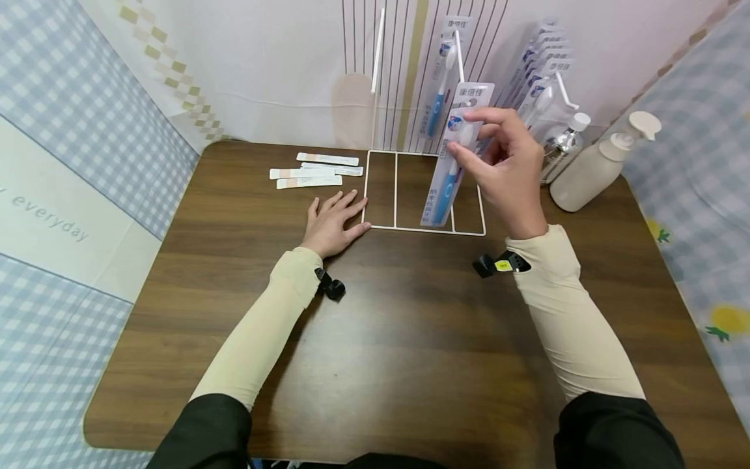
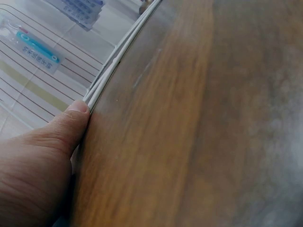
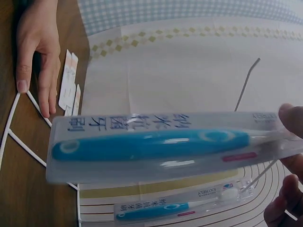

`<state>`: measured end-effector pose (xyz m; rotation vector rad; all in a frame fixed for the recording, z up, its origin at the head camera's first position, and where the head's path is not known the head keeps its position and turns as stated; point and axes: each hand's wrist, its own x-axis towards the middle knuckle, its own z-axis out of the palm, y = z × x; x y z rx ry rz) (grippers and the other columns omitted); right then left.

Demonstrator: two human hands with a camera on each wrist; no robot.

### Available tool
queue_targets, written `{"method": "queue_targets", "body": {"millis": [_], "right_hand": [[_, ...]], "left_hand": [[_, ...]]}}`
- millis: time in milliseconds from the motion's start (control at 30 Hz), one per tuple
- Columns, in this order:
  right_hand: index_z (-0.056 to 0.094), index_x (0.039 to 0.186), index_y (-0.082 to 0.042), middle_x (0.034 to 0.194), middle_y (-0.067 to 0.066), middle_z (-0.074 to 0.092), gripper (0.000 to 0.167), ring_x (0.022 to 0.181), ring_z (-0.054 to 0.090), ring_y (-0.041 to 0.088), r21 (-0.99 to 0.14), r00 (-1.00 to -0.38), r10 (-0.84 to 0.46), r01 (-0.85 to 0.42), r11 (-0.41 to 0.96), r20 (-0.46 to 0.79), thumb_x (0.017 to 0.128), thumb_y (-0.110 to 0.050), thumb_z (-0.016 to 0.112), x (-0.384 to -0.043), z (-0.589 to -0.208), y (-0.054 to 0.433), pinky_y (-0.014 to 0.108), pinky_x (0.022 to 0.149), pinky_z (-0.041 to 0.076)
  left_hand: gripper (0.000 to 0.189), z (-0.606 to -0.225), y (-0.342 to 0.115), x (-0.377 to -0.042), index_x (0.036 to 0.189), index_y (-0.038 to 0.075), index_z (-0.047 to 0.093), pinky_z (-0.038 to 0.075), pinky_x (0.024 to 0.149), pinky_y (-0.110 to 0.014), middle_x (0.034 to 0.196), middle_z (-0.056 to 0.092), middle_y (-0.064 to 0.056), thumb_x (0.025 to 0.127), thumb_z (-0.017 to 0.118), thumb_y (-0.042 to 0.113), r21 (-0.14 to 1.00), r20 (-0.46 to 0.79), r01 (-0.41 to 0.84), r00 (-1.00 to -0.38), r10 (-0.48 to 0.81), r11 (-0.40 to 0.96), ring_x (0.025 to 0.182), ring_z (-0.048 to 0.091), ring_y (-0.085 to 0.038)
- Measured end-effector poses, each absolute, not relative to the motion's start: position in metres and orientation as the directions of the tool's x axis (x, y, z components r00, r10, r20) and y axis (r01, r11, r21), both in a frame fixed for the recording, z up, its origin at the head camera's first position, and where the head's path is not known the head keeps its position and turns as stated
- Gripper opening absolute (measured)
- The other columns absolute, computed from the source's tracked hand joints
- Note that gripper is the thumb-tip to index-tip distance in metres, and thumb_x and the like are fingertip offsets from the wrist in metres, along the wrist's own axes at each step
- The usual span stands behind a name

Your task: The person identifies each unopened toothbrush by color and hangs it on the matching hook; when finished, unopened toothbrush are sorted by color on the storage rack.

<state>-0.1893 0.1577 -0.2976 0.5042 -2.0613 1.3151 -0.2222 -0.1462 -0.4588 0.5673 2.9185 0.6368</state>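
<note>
My right hand (image 1: 508, 166) pinches a packaged blue toothbrush (image 1: 448, 185) near the top of its card, in front of the rack's middle hook (image 1: 459, 55). In the right wrist view this toothbrush pack (image 3: 151, 146) stretches across the picture, blue handle to the left. Another toothbrush pack (image 1: 436, 104) hangs on the middle hook behind it. My left hand (image 1: 331, 225) lies flat with spread fingers on the table, its fingertips at the left edge of the white wire rack base (image 1: 395, 195). The left wrist view shows the thumb (image 2: 71, 123) right at the wire.
Several toothbrush packs (image 1: 541, 71) hang on the right hook. The left hook (image 1: 378, 52) carries nothing. White paper sachets (image 1: 316, 172) lie left of the rack. A clear bottle (image 1: 562, 146) and a cream pump bottle (image 1: 594, 166) stand at the right.
</note>
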Motion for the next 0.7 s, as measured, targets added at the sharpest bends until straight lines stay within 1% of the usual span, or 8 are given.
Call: {"method": "queue_targets", "body": {"millis": [100,233,333,467,533,600,700], "right_hand": [[0.075,0.124,-0.01,0.084,0.007,0.065,0.037,0.058,0.04,0.012,-0.656,-0.726,0.012,-0.614,0.438,0.687,0.089,-0.012,0.088,-0.191,-0.298,0.158,0.024,0.055,0.031],[0.076,0.125,-0.012,0.087,0.004,0.066,0.039,0.057,0.039,0.012,-0.692,-0.767,0.017,-0.568,0.446,0.642,0.089,-0.012,0.088,-0.199,-0.299,0.156,0.025,0.055,0.03],[0.074,0.125,-0.008,0.091,0.002,0.07,0.039,0.057,0.04,0.01,-0.707,-0.777,0.022,-0.561,0.431,0.629,0.089,-0.011,0.088,-0.212,-0.3,0.153,0.023,0.054,0.031],[0.072,0.124,-0.003,0.092,-0.003,0.07,0.038,0.055,0.041,0.007,-0.76,-0.804,0.063,-0.53,0.377,0.592,0.089,-0.009,0.087,-0.234,-0.299,0.148,0.022,0.054,0.034],[0.072,0.124,-0.004,0.089,-0.005,0.067,0.038,0.055,0.041,0.007,-0.789,-0.822,0.091,-0.5,0.356,0.562,0.089,-0.008,0.086,-0.242,-0.296,0.144,0.022,0.055,0.034],[0.072,0.124,-0.005,0.088,-0.004,0.065,0.037,0.056,0.041,0.007,-0.806,-0.835,0.104,-0.477,0.35,0.54,0.09,-0.008,0.085,-0.25,-0.291,0.142,0.023,0.055,0.035],[0.073,0.125,-0.01,0.088,-0.003,0.063,0.036,0.058,0.042,0.008,-0.82,-0.85,0.115,-0.448,0.355,0.514,0.091,-0.009,0.085,-0.262,-0.284,0.141,0.023,0.057,0.036]], "left_hand": [[0.068,-0.46,-0.145,-0.222,0.165,0.032,0.04,-0.007,0.126,-0.058,0.174,0.025,0.006,0.105,0.055,0.06,0.427,-0.012,0.336,-0.926,0.376,0.84,0.161,0.016,-0.022],[0.068,-0.461,-0.146,-0.223,0.165,0.032,0.04,-0.007,0.126,-0.058,0.174,0.025,0.006,0.105,0.055,0.06,0.424,-0.01,0.334,-0.928,0.373,0.842,0.161,0.016,-0.022],[0.068,-0.461,-0.146,-0.223,0.165,0.032,0.039,-0.007,0.126,-0.058,0.174,0.024,0.006,0.106,0.055,0.06,0.421,-0.017,0.334,-0.927,0.375,0.844,0.161,0.016,-0.022],[0.068,-0.461,-0.147,-0.222,0.165,0.032,0.039,-0.007,0.126,-0.058,0.174,0.024,0.006,0.106,0.055,0.06,0.419,-0.016,0.331,-0.928,0.371,0.846,0.161,0.016,-0.022],[0.068,-0.461,-0.147,-0.222,0.165,0.032,0.039,-0.007,0.126,-0.058,0.174,0.024,0.007,0.106,0.055,0.06,0.417,-0.016,0.329,-0.929,0.369,0.847,0.161,0.016,-0.022],[0.068,-0.46,-0.146,-0.222,0.165,0.033,0.038,-0.007,0.126,-0.058,0.174,0.024,0.007,0.106,0.055,0.06,0.419,-0.021,0.325,-0.93,0.367,0.848,0.161,0.016,-0.022],[0.068,-0.46,-0.145,-0.222,0.165,0.034,0.039,-0.007,0.126,-0.058,0.174,0.024,0.008,0.105,0.055,0.061,0.42,-0.026,0.321,-0.931,0.365,0.849,0.161,0.015,-0.021]]}}
